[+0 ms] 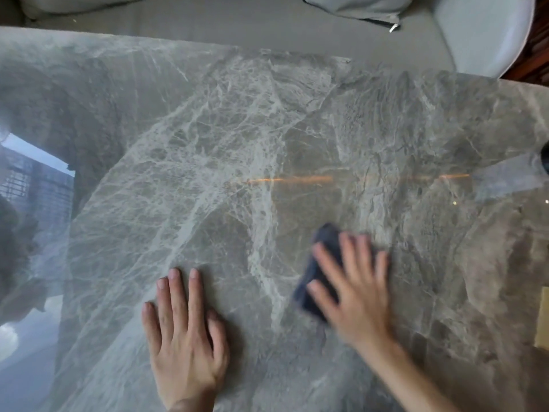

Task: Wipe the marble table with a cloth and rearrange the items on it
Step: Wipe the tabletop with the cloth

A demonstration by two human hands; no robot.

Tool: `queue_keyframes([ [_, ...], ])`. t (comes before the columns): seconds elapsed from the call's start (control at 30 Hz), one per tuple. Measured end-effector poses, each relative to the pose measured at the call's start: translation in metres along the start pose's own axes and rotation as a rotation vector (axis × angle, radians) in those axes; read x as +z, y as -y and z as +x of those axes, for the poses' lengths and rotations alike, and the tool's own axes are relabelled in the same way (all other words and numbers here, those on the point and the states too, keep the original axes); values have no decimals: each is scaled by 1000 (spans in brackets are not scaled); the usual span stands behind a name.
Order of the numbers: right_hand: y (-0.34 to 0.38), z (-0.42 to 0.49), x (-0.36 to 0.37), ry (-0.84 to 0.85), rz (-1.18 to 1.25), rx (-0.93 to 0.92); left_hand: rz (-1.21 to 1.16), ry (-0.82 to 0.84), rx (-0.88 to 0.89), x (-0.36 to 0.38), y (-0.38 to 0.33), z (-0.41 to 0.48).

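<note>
A grey marble table [237,150] with white veins fills the view. My right hand [356,286] lies flat with spread fingers on a dark blue cloth [315,272], pressing it onto the marble right of centre; hand and cloth are motion-blurred. My left hand [184,331] rests palm down on the bare marble near the front edge, fingers together, holding nothing.
A white chair [487,34] stands beyond the far right corner, with a grey cushion [356,7] behind the table's far edge. A yellowish object [542,319] and a dark object [545,159] sit at the right border. A window reflection shows on the left.
</note>
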State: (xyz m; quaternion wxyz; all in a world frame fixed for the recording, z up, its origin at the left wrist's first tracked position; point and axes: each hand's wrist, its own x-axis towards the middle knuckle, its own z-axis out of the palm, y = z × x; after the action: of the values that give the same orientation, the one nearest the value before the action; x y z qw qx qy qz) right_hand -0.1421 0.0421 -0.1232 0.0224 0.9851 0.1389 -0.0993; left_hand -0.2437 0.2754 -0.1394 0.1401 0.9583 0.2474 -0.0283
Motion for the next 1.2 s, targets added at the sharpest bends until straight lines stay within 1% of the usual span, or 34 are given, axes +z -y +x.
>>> queue_keyframes([
  [0.07, -43, 42, -3, -34, 27, 335, -11, 2, 3, 0, -1, 2],
  [0.1, -51, 70, -6, -71, 81, 472, -10, 9, 5, 0, 0, 2],
  [0.13, -45, 96, -11, -105, 126, 547, -4, 18, 8, 0, 1, 2],
  [0.17, -29, 117, -15, -119, 149, 549, -2, 26, 10, 1, 2, 2],
  [0.2, -3, 128, -16, -119, 151, 479, -4, 29, 8, 1, 2, 1],
  [0.23, 29, 125, -17, -121, 137, 357, -1, 30, 7, 1, 2, 1],
  [0.3, 82, 82, -16, -104, 111, 21, 11, 40, 3, 1, 1, 1],
  [0.33, 91, 49, -13, -70, 113, -148, 13, 44, 4, 0, 0, 0],
  [0.37, 84, 18, -7, -31, 113, -264, 12, 43, 7, 0, 0, 0],
  [0.4, 63, -8, -2, -8, 95, -329, 14, 38, 9, -1, 1, 0],
  [0.43, 33, -23, 1, 16, 63, -354, 14, 28, 12, -1, 1, 0],
  [0.47, -3, -28, 2, 34, 7, -315, 15, 16, 17, -1, 0, 0],
  [0.5, -40, -23, 3, 39, -36, -205, 18, -1, 23, 0, 0, 0],
  [0.53, -72, -7, 1, 27, -49, -20, 21, -20, 27, 0, 0, 0],
  [0.57, -96, 19, -3, -9, -17, 234, 23, -35, 30, 1, 0, 0],
  [0.6, -107, 52, -8, -71, 62, 481, 24, -39, 28, 2, 0, 0],
  [0.63, -99, 85, -16, -112, 134, 645, 21, -27, 21, 2, 0, 0],
  [0.67, -77, 110, -20, -130, 165, 691, 15, -7, 15, 2, 0, 0],
  [0.7, -43, 121, -18, -154, 148, 629, 8, 17, 13, 2, -1, 1],
  [0.73, -1, 115, -16, -168, 118, 475, 3, 39, 14, 1, 0, 2],
  [0.8, 70, 53, -11, -103, 118, 24, 7, 71, 10, -1, 1, 2],
  [0.83, 81, 12, -9, -39, 124, -182, 20, 77, 12, -1, 1, 1],
  [0.87, 74, -24, -7, 15, 116, -299, 26, 77, 14, -2, 1, 0],
  [0.9, 50, -45, -3, 33, 93, -333, 22, 69, 11, -2, 0, -1],
  [0.93, 17, -53, 1, 39, 56, -306, 15, 63, 8, -3, 0, 0],
  [0.97, -19, -49, 4, 26, 5, -198, 14, 63, 7, -2, -1, 0],
  [1.0, -52, -34, 7, 14, -20, -11, 17, 66, 7, -2, -1, 0],
  [1.03, -77, -10, 5, -7, -3, 241, 17, 68, 6, -3, -1, -1],
  [1.07, -92, 22, 1, -61, 76, 505, 20, 70, 9, -3, -1, 0],
  [1.1, -90, 57, -6, -118, 158, 700, 26, 77, 9, -3, -1, 0],
  [1.13, -74, 87, -12, -138, 207, 778, 34, 89, 7, -3, -1, 0],
  [1.17, -45, 106, -14, -147, 206, 737, 41, 102, 7, -3, -1, 0],
  [1.2, -11, 110, -14, -158, 173, 604, 47, 117, 12, -4, -1, 0],
])
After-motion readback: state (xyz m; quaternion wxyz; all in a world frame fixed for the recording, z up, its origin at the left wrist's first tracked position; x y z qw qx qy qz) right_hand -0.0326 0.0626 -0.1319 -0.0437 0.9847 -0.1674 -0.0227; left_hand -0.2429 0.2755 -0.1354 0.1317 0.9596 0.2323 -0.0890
